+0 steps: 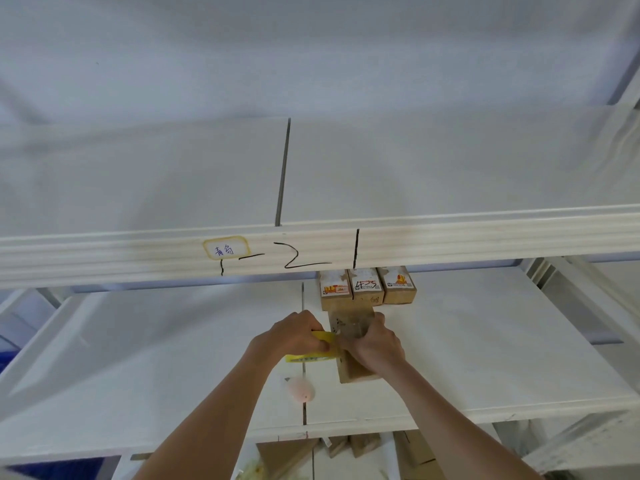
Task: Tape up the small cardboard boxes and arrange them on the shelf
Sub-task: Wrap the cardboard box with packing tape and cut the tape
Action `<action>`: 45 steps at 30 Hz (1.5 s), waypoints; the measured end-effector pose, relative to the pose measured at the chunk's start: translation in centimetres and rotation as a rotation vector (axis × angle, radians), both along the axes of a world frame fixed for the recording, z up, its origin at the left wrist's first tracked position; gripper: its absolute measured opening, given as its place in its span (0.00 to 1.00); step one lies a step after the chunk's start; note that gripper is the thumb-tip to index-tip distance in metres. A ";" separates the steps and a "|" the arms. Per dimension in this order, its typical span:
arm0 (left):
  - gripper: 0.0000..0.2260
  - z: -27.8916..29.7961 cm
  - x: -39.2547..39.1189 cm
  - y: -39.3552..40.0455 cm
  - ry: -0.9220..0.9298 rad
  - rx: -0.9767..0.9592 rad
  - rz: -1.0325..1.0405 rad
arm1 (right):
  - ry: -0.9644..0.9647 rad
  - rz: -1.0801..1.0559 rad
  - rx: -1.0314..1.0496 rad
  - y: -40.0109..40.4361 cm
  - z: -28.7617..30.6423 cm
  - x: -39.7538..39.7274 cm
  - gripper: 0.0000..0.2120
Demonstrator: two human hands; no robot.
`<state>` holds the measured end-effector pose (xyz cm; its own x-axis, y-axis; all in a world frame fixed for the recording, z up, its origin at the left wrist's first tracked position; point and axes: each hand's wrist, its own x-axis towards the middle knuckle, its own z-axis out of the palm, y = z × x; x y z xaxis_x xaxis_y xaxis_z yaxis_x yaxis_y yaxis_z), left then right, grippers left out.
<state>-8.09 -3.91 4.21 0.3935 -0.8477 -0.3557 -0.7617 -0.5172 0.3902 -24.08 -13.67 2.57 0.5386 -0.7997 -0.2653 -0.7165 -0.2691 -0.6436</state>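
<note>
Nearest the camera, under the front edge of the white shelf (485,358), there's some loose cardboard (287,455) poking out on the level below. On the shelf itself, just in front and to the left of the box being worked on, sits a pinkish rounded object (300,390), too blurry to name.

Then the main action: a small cardboard box (353,344) lies flat on the shelf, long side running front to back. The left hand (298,336) has its fingers curled around a yellow tape piece (313,356) right at the box's left edge. The right hand (375,344) grips the box from its right side, fingers wrapped over the top.

Just behind that box, touching or nearly so, three more small boxes (367,287) stand in a row side by side, labels facing up; the middle one has black marker on it.

Above and past those runs the upper shelf's front rail (138,261) with a yellow-bordered label (226,251) and black marker strokes.
</note>
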 end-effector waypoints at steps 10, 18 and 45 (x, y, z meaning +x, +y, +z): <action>0.27 -0.9 0.5 0.8 -0.053 0.022 0.181 | -0.055 -0.005 0.142 -1.8 1.3 -1.6 0.45; 0.23 -1.2 1.3 1.2 0.287 -0.092 0.189 | -0.165 -0.055 0.321 -2.5 1.2 -2.4 0.40; 0.25 2.3 0.7 -0.3 0.228 -0.183 0.200 | -0.544 0.098 0.899 -1.6 2.6 -2.1 0.27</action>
